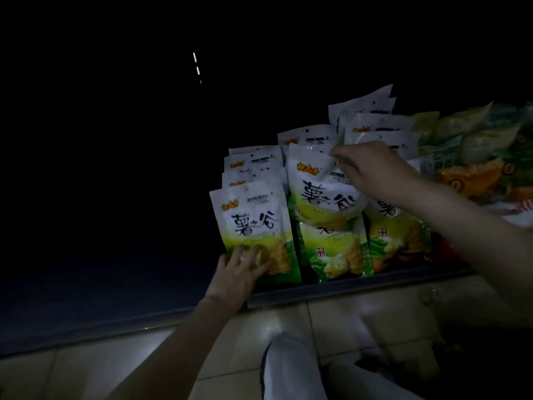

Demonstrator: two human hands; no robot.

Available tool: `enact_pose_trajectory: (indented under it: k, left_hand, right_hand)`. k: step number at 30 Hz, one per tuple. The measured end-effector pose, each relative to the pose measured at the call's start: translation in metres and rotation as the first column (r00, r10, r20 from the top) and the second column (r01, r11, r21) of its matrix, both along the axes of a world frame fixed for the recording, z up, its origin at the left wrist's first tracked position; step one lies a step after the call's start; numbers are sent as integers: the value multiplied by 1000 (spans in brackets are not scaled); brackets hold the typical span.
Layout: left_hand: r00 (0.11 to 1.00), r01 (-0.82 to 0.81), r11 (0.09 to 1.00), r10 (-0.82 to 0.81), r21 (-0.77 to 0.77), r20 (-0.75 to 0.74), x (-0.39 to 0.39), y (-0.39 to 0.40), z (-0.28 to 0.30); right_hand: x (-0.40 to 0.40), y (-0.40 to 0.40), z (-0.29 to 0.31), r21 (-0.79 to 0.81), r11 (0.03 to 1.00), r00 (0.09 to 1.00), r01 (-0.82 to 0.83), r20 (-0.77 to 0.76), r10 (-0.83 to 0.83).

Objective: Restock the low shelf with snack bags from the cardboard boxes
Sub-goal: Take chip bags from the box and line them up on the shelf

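Two hands work at upright rows of snack bags [331, 197] on the low shelf [317, 290]. Left hand [239, 269] presses spread fingers flat against the leftmost front bag [253, 223]. Right hand [372, 168] pinches the top edge of the middle bag [317, 192].

snack bags [253, 223] white-green, black script, yellow logo

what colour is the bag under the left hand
White on top, green and yellow below, seen in the head view: bag, left hand.

Very dim and grainy; the left and top sink into black. Faint light reaches the bags [326, 197]; edges blur softly.
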State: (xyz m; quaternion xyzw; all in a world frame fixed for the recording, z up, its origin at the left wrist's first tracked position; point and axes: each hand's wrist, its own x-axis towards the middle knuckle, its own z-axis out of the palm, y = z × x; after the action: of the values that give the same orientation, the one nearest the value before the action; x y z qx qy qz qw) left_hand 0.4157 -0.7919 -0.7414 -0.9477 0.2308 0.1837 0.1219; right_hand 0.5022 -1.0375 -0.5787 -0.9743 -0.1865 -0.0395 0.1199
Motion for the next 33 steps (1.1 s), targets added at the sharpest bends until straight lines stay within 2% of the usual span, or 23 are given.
enact_pose_trajectory:
  k: [11, 19, 24, 27, 31, 33]
  left_hand:
    - [997, -32, 999, 31, 19, 70, 51, -27, -10]
    - [993, 18, 999, -22, 36, 113, 56, -20, -10]
    - [982, 52, 996, -38, -71, 188, 50, -5, -7]
    - [972, -147, 976, 172, -159, 159, 43, 4, -3]
    - [922, -358, 853, 387, -379, 0, 30, 15, 0]
    - [879, -431, 720, 472, -544, -72, 20, 20, 1]
  right_hand:
    - [21, -8, -21, -46, 999, 973, 12, 229, -2]
    - [10, -18, 14, 2, 1000, 930, 31, 366, -29]
    - [-6, -9, 38, -12, 997, 978, -81, 191, 82]
    - [-10, 13, 28, -20, 996, 993, -93, 66, 94]
    - [-5, 48, -10, 53, 994, 986, -99, -127, 105]
    - [0, 64, -37, 64, 992, 976, -107, -183, 117]
